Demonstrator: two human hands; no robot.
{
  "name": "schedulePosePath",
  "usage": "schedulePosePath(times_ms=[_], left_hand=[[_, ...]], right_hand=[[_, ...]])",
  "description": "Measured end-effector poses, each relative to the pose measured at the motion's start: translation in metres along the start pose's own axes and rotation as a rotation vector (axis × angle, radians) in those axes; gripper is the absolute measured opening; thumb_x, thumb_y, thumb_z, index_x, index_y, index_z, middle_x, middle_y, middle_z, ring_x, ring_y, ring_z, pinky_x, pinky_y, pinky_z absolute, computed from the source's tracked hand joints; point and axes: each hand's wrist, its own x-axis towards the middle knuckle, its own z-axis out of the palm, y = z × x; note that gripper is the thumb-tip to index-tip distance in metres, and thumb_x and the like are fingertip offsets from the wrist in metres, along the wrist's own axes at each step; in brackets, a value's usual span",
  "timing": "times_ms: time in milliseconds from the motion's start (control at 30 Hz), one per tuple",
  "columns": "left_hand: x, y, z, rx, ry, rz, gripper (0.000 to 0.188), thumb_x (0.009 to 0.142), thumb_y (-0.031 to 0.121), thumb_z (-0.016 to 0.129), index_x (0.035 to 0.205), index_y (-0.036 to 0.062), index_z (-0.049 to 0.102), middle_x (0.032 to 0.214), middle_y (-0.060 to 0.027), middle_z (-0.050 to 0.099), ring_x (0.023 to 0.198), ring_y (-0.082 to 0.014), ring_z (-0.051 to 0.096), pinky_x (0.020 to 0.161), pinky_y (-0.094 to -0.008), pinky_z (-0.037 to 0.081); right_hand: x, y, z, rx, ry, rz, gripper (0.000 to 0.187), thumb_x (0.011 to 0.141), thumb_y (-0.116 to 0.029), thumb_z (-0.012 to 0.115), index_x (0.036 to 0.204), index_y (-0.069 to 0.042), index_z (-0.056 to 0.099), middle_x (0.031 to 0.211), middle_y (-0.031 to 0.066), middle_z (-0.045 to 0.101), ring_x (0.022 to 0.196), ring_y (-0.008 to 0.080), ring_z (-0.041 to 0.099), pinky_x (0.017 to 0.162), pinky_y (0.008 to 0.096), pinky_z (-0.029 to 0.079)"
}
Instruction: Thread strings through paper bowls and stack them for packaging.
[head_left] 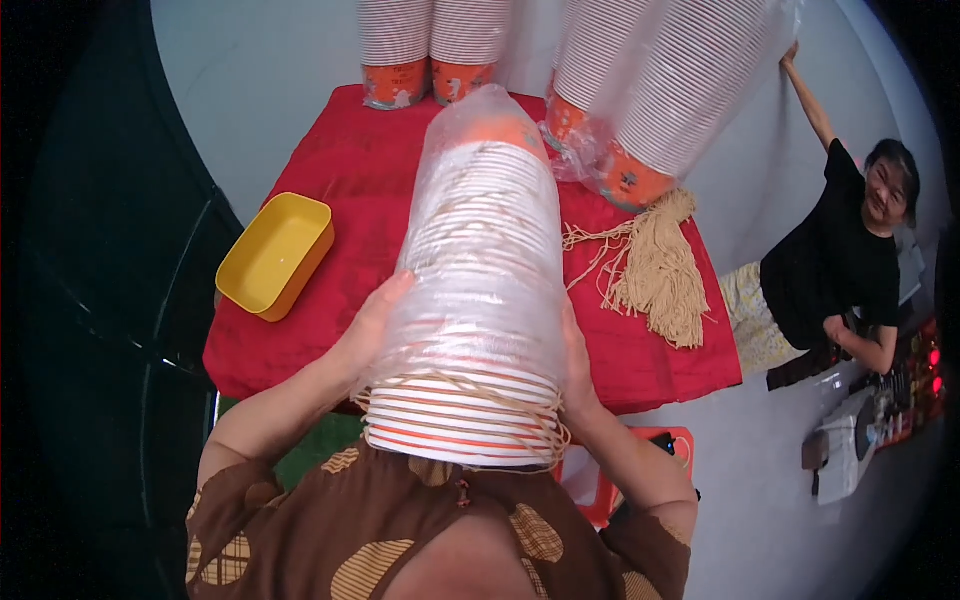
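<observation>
A tall stack of nested paper tubs [475,300], white-rimmed with an orange base, leans away from me in a clear plastic bag [485,215]. Its near end rests close to my chest, and its far end points across the table. Beige string [540,405] lies in loose loops around the rims at that near end. My left hand [378,318] presses against the stack's left side, with a thumb or finger showing on the plastic. On the opposite side my right hand [577,355] grips it, its fingers mostly hidden behind the stack.
The table wears a red cloth [340,180]. A yellow plastic tray [275,255] stands at left. A bundle of beige strings [665,270] lies at right. More bagged tub stacks [690,90] stand at the back. Someone in black [835,260] stands at right; a red stool [600,490] is below the table.
</observation>
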Motion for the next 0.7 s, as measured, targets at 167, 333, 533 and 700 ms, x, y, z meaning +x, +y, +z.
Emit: schedulePosePath(times_ms=[167, 333, 533, 700], left_hand=[[0.032, 0.041, 0.014, 0.030, -0.071, 0.091, 0.072, 0.092, 0.057, 0.049, 0.137, 0.0017, 0.042, 0.132, -0.0141, 0.052, 0.116, -0.0251, 0.053, 0.101, -0.0380, 0.041], [0.088, 0.091, 0.037, -0.034, -0.113, 0.161, 0.058, 0.094, 0.051, 0.050, 0.129, 0.0041, 0.053, 0.119, -0.0096, 0.061, 0.104, -0.0208, 0.059, 0.094, -0.0344, 0.047], [0.132, 0.101, 0.042, 0.224, -0.039, 0.388, 0.049, 0.097, 0.046, 0.049, 0.123, 0.0042, 0.057, 0.113, -0.0084, 0.064, 0.097, -0.0174, 0.060, 0.086, -0.0335, 0.051], [0.202, 0.101, 0.013, 0.017, -0.168, 0.262, 0.056, 0.096, 0.048, 0.049, 0.128, 0.0024, 0.055, 0.115, -0.0108, 0.064, 0.098, -0.0191, 0.061, 0.087, -0.0333, 0.051]], right_hand=[[0.042, -0.036, 0.008, -0.015, -0.003, -0.104, 0.058, 0.104, -0.034, 0.029, 0.146, 0.005, 0.022, 0.149, 0.0144, 0.031, 0.135, 0.0219, 0.031, 0.112, 0.0315, 0.023], [0.120, -0.017, -0.025, 0.159, 0.076, 0.000, 0.061, 0.099, -0.050, 0.038, 0.135, -0.001, 0.046, 0.127, 0.0151, 0.057, 0.111, 0.0231, 0.058, 0.097, 0.0354, 0.047], [0.184, -0.005, -0.049, 0.101, 0.048, -0.003, 0.075, 0.096, -0.056, 0.042, 0.142, 0.002, 0.036, 0.137, 0.0145, 0.048, 0.123, 0.0230, 0.047, 0.105, 0.0338, 0.034], [0.232, 0.020, -0.073, 0.194, 0.041, -0.005, 0.071, 0.095, -0.055, 0.045, 0.137, 0.002, 0.043, 0.129, 0.0143, 0.054, 0.114, 0.0225, 0.054, 0.099, 0.0328, 0.041]])
